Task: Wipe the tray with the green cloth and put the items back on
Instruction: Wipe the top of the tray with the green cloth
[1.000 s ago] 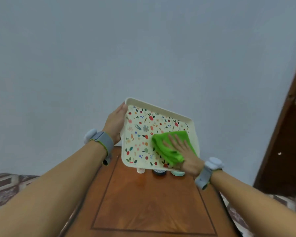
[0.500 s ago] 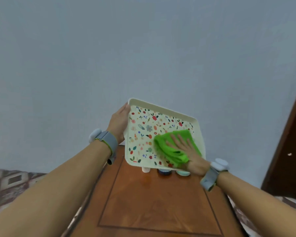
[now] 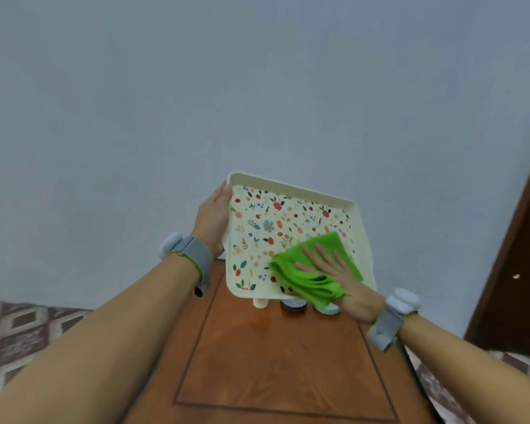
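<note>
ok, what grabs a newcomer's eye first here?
The green cloth, pressed flat by the right hand on the near right of the floral tray. The left hand holds the tray tilted up by its left edge, above a wooden table where three small items peek out beneath it.

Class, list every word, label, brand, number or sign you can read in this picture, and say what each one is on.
None can be read.
Tray: flower and leaf pattern only, no lettering.
Green cloth: plain.
Three small items behind the tray's lower edge: mostly hidden; any label is too small and blurred to read.
Wristbands: no legible marks.
</note>
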